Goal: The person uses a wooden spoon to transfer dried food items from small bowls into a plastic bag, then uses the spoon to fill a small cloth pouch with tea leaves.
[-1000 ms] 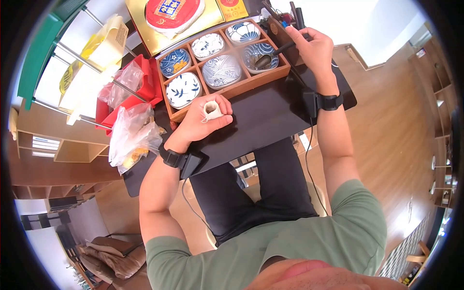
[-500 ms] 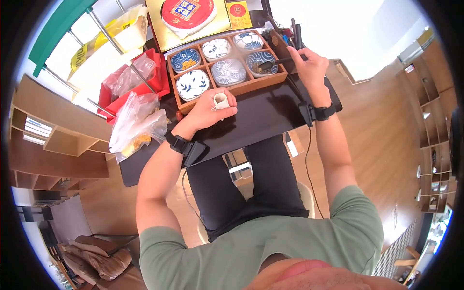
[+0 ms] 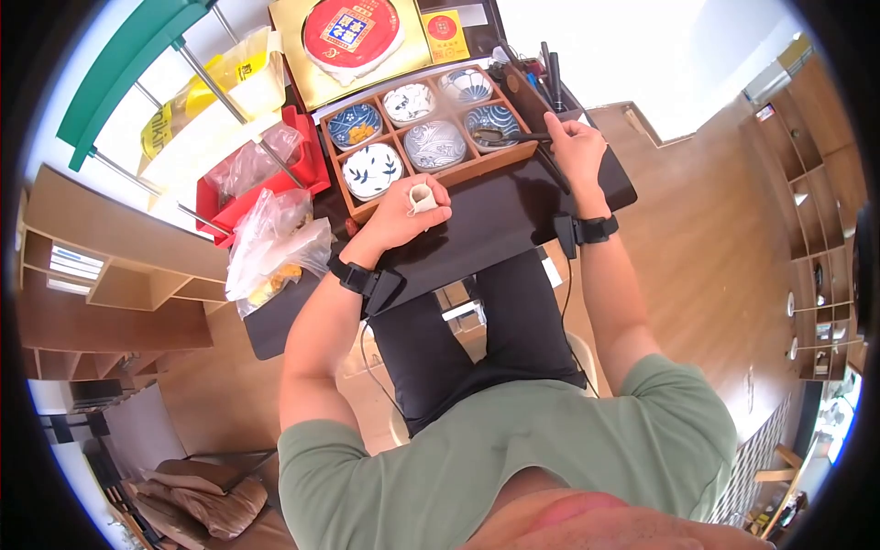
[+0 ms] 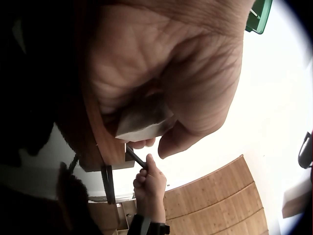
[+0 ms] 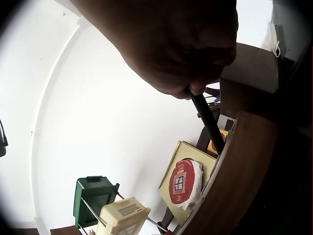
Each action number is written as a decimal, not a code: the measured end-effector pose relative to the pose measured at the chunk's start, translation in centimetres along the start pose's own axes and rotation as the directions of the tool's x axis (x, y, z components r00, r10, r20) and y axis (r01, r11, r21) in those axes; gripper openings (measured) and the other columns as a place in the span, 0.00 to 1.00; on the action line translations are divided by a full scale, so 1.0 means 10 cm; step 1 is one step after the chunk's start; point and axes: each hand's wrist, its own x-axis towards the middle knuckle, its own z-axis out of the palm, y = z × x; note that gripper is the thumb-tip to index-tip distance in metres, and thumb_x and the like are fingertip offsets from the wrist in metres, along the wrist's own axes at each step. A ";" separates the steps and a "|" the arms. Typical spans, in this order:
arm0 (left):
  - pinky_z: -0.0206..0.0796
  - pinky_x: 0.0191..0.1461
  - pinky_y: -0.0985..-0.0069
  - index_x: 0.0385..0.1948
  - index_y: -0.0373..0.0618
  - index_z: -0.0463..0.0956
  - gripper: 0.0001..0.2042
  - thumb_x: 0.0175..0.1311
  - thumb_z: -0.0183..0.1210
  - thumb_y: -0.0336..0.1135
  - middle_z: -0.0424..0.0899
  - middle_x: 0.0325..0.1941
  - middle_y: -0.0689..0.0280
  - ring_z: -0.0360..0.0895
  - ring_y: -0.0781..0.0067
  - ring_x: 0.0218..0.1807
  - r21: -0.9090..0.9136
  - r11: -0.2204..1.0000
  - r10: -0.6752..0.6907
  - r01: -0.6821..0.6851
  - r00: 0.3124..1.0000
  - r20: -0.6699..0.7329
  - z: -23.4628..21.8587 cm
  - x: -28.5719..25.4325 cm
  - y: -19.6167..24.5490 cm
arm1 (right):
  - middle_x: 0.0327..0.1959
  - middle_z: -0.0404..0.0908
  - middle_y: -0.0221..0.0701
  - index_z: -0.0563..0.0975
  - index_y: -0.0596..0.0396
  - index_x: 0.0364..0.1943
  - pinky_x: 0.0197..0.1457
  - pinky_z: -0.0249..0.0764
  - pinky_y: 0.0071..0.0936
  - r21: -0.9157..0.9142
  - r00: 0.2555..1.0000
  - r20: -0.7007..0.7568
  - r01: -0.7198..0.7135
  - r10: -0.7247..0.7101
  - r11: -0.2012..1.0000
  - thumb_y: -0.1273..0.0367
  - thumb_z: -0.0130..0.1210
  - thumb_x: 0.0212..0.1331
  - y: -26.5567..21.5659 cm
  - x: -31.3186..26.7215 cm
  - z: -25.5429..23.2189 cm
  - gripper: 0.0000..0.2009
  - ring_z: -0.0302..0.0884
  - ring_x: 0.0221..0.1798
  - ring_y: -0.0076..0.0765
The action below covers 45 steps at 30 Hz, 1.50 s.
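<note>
In the head view my left hand (image 3: pixel 408 215) holds a small whitish cloth bag (image 3: pixel 422 198), its mouth open upward, in front of a wooden divided tray (image 3: pixel 472 170). In the left wrist view the bag (image 4: pixel 146 117) lies within the curled fingers. My right hand (image 3: pixel 577 156) grips the dark handle (image 3: pixel 527 137) of a spoon whose head (image 3: pixel 489 135) is at the blue patterned bowl (image 3: pixel 504 119) in the tray's right front compartment. The right wrist view shows the handle (image 5: pixel 208 117) running down from the fingers to behind the tray's wall.
Other patterned bowls (image 3: pixel 435 145) fill the tray. Behind it stands a gold box with a red round package (image 3: pixel 353 32). At the left are a red bin (image 3: pixel 316 165), a plastic bag (image 3: pixel 270 243) and a green-topped rack (image 3: pixel 119 78). Dark pen-like items (image 3: pixel 555 78) stand at the right.
The right hand has moved down toward the table's front, and the spoon handle lies flatter, its head nearer the bowl's left side. The left hand still holds the cloth bag; the head view has shifted.
</note>
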 end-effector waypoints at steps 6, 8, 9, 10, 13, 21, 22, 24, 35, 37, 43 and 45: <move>0.69 0.41 0.83 0.34 0.44 0.76 0.08 0.60 0.68 0.23 0.81 0.39 0.69 0.74 0.84 0.38 -0.023 1.000 -0.019 0.019 1.000 -0.001 -0.01 -0.01 0.03 | 0.09 0.75 0.27 0.84 0.60 0.19 0.22 0.68 0.23 0.046 0.998 -0.059 -0.034 0.037 0.998 0.58 0.69 0.58 -0.01 -0.06 0.00 0.20 0.71 0.14 0.19; 0.68 0.41 0.83 0.34 0.43 0.76 0.08 0.60 0.68 0.23 0.81 0.39 0.69 0.74 0.84 0.38 -0.027 0.999 -0.030 0.030 1.000 -0.001 -0.01 0.00 0.03 | 0.09 0.75 0.26 0.84 0.61 0.19 0.21 0.67 0.22 0.094 0.993 -0.109 -0.038 0.048 0.995 0.58 0.70 0.58 0.00 -0.07 -0.01 0.20 0.69 0.14 0.17; 0.68 0.40 0.83 0.34 0.43 0.76 0.08 0.60 0.67 0.23 0.81 0.38 0.70 0.74 0.85 0.38 -0.024 0.999 -0.024 0.024 1.000 0.002 -0.01 0.00 0.03 | 0.09 0.75 0.26 0.84 0.61 0.19 0.21 0.67 0.22 0.092 0.993 -0.105 -0.041 0.051 0.995 0.58 0.70 0.58 -0.01 -0.08 -0.03 0.20 0.69 0.14 0.17; 0.68 0.39 0.84 0.34 0.43 0.76 0.08 0.60 0.67 0.23 0.81 0.38 0.70 0.75 0.85 0.37 -0.021 1.000 -0.017 0.017 1.000 0.003 -0.01 0.00 0.02 | 0.09 0.75 0.26 0.84 0.62 0.19 0.21 0.66 0.21 0.122 0.990 -0.115 -0.062 0.077 0.991 0.58 0.70 0.58 -0.02 -0.10 -0.04 0.20 0.69 0.14 0.17; 0.68 0.37 0.84 0.35 0.44 0.76 0.08 0.60 0.67 0.24 0.81 0.37 0.72 0.75 0.86 0.36 0.008 1.000 -0.029 0.029 1.000 0.012 -0.02 0.01 -0.01 | 0.09 0.75 0.26 0.84 0.62 0.20 0.20 0.64 0.20 0.143 0.986 -0.156 -0.035 0.057 0.989 0.58 0.70 0.59 0.03 -0.08 -0.03 0.20 0.68 0.14 0.15; 0.68 0.37 0.84 0.34 0.44 0.77 0.07 0.61 0.68 0.27 0.81 0.32 0.75 0.75 0.87 0.34 0.016 0.995 -0.102 0.102 0.995 0.002 0.00 -0.01 0.12 | 0.10 0.75 0.25 0.83 0.62 0.20 0.19 0.59 0.18 0.258 0.989 -0.119 -0.055 0.089 0.965 0.57 0.70 0.60 -0.24 -0.10 -0.08 0.21 0.65 0.13 0.14; 0.69 0.39 0.82 0.33 0.44 0.78 0.07 0.61 0.68 0.28 0.81 0.31 0.74 0.75 0.87 0.35 0.019 0.994 -0.111 0.111 0.994 -0.006 0.00 -0.01 0.11 | 0.10 0.74 0.25 0.83 0.61 0.20 0.18 0.59 0.17 0.314 0.990 -0.093 -0.075 0.109 0.946 0.58 0.70 0.60 -0.30 -0.12 -0.09 0.20 0.65 0.13 0.13; 0.69 0.39 0.82 0.33 0.44 0.78 0.07 0.60 0.68 0.29 0.81 0.31 0.74 0.75 0.86 0.35 0.050 0.996 -0.068 0.068 0.998 -0.015 -0.01 0.00 0.02 | 0.11 0.74 0.24 0.82 0.61 0.20 0.18 0.59 0.16 0.381 0.991 -0.057 -0.087 0.117 0.921 0.58 0.70 0.61 -0.43 -0.22 -0.09 0.20 0.66 0.13 0.13; 0.70 0.38 0.80 0.35 0.43 0.79 0.09 0.58 0.71 0.32 0.82 0.32 0.72 0.76 0.83 0.34 0.085 0.994 -0.068 0.069 0.998 -0.017 -0.03 -0.01 -0.01 | 0.12 0.73 0.22 0.83 0.61 0.22 0.19 0.58 0.14 0.451 0.997 0.035 0.051 -0.075 0.891 0.63 0.69 0.62 -0.76 -0.70 -0.04 0.16 0.66 0.15 0.12; 0.70 0.39 0.80 0.36 0.43 0.79 0.10 0.58 0.71 0.32 0.82 0.33 0.72 0.77 0.83 0.35 0.085 0.994 -0.068 0.069 0.997 -0.021 -0.03 -0.02 -0.02 | 0.12 0.73 0.22 0.83 0.61 0.22 0.20 0.59 0.13 0.444 0.993 0.034 0.086 -0.113 0.892 0.64 0.69 0.63 -0.74 -0.73 -0.04 0.16 0.66 0.15 0.11; 0.71 0.41 0.79 0.38 0.42 0.79 0.12 0.57 0.72 0.33 0.83 0.35 0.71 0.78 0.82 0.36 0.073 0.994 -0.081 0.083 0.996 -0.032 -0.03 -0.01 -0.06 | 0.13 0.75 0.22 0.81 0.62 0.22 0.20 0.59 0.13 0.416 0.945 -0.034 0.309 -0.325 0.855 0.71 0.68 0.62 -0.71 -0.79 -0.04 0.13 0.67 0.16 0.11; 0.71 0.42 0.79 0.38 0.42 0.80 0.12 0.57 0.72 0.33 0.83 0.35 0.71 0.78 0.82 0.37 0.073 0.994 -0.081 0.084 0.996 -0.039 -0.03 -0.01 -0.05 | 0.14 0.76 0.24 0.81 0.62 0.21 0.20 0.59 0.14 0.444 0.931 -0.064 0.349 -0.359 0.826 0.73 0.68 0.61 -0.71 -0.80 -0.05 0.12 0.67 0.17 0.12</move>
